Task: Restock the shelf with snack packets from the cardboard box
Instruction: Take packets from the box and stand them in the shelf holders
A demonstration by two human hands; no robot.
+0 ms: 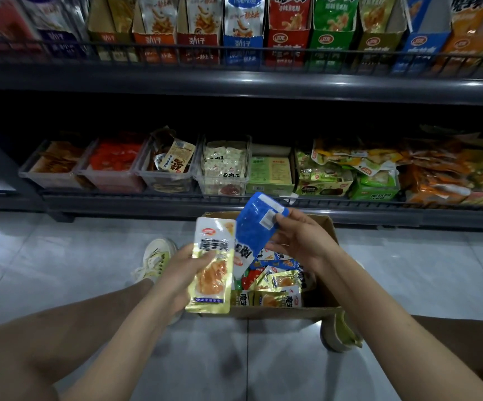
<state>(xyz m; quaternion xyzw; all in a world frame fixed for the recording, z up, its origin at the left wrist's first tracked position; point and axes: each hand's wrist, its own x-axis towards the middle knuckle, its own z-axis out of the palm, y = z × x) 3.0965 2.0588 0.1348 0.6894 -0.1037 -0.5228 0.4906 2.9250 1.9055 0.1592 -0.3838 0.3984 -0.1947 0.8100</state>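
Two hands: both busy over the cardboard box [325, 305], one packet each.
Left hand [183, 270]: grip clamped on a gold packet [212, 264], thumb across its front, packet upright, printed face toward camera, overlapping the box's near-left corner.
Right hand [298, 238]: grip pinched on a blue packet [259, 224], back side with white label showing, tilted, raised above the box contents.
Packets relation: blue one's left edge just beside the gold one's top right, possibly touching; cannot tell.
Box: on the tiled floor [75, 256], just in front of the bottom shelf, open top, loose snack packets [277, 282] inside, mixed gold, blue, red, green.
Bottom shelf [176, 201]: clear bins [165, 178] on the left half holding small packets; green display cartons [270, 175] and loose piled bags to the right.
Upper shelf [234, 82]: row of upright display cartons [288, 41] with packets standing in them, behind a wire rail.
Feet: pale sneaker [156, 259] left of the box, another [340, 334] at its near-right corner.
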